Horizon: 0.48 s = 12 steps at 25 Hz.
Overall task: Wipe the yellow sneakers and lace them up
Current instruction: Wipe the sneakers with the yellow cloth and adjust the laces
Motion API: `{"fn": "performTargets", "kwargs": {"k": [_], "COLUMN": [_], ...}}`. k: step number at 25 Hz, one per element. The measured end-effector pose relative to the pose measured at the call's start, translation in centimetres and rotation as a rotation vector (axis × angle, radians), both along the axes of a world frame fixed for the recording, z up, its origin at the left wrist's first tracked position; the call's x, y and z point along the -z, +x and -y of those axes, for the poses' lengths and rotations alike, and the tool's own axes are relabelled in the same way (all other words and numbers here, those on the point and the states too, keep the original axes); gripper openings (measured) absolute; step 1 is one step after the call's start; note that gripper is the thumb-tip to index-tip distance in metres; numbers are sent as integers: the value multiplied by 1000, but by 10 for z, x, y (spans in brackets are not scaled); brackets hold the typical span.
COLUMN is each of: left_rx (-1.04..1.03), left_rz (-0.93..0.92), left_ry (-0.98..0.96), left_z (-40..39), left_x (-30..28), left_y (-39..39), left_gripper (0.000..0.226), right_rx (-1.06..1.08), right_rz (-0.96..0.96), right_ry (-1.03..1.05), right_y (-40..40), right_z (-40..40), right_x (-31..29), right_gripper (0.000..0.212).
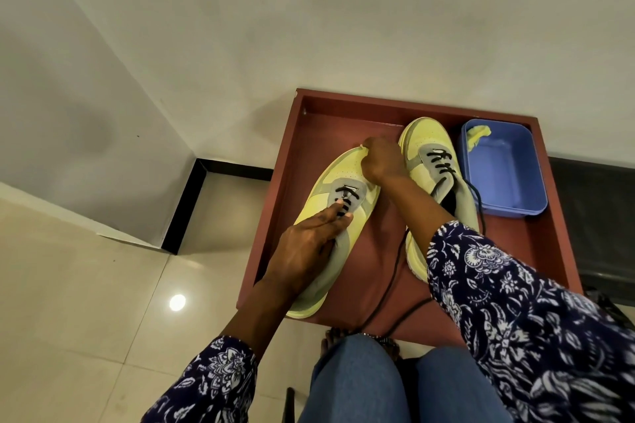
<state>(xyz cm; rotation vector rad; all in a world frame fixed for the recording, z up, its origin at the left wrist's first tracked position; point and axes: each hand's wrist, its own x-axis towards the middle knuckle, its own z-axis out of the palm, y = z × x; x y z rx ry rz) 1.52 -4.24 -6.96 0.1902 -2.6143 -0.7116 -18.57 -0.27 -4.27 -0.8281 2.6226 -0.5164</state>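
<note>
Two yellow sneakers with grey panels and black laces lie on a red-brown tray (343,113). My left hand (309,240) rests with straight fingers on the tongue and laces of the left sneaker (330,182). My right hand (381,161) is curled over that sneaker's toe, and a thin pale edge, seemingly a small cloth (361,147), pokes out from under its fingers. The right sneaker (424,144) lies beside it, partly covered by my forearm. Its loose lace (391,278) trails over the tray's near edge.
A blue plastic tub (515,189) with a yellow cloth (478,135) at its far corner stands at the tray's right. A white wall rises behind. Pale floor tiles lie to the left. My knees in jeans are at the bottom.
</note>
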Motion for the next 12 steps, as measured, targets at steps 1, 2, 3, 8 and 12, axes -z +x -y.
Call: {"fn": "performTargets", "kwargs": {"k": [1,2,3,8,12], "left_rx": [-2,-3,-3,4,-9], "left_rz": [-1,-2,-4,0,-43], "left_ry": [2,3,3,15,75], "left_z": [0,0,0,1,0], "left_x": [1,1,1,1,3], "left_y": [0,0,0,0,2], "left_gripper": [37,37,38,38,38], "right_rx": [-41,-75,-111,-357,-563], "right_rz": [-27,-42,-57,-138,-159], "right_ry": [11,11,5,54,146], "right_y": [1,3,4,9,11], "right_z": [0,-2,-3,8,19], "right_x": [0,0,1,-5,-11], "right_gripper": [44,46,49,45,36]}}
